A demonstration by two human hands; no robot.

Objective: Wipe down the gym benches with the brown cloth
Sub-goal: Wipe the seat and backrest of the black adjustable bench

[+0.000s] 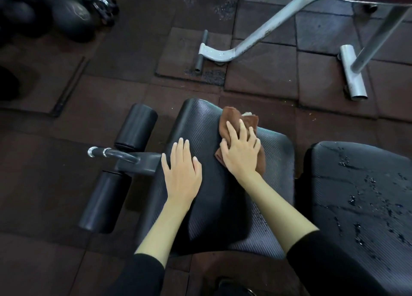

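Observation:
A black ribbed bench seat pad (205,126) lies in front of me at the centre. The brown cloth (231,119) is bunched on its far right part. My right hand (242,153) presses down on the cloth with fingers spread over it. My left hand (181,170) rests flat on the pad's left side, fingers apart and holding nothing. To the right, a second black pad (361,191) of the bench has a cracked, flaking surface.
Two black foam rollers (133,126) (102,202) on a metal bar (124,156) stick out to the left of the seat. A grey-framed bench (263,30) stands at the back right. Dark weights (66,12) lie at the back left on brown rubber floor tiles.

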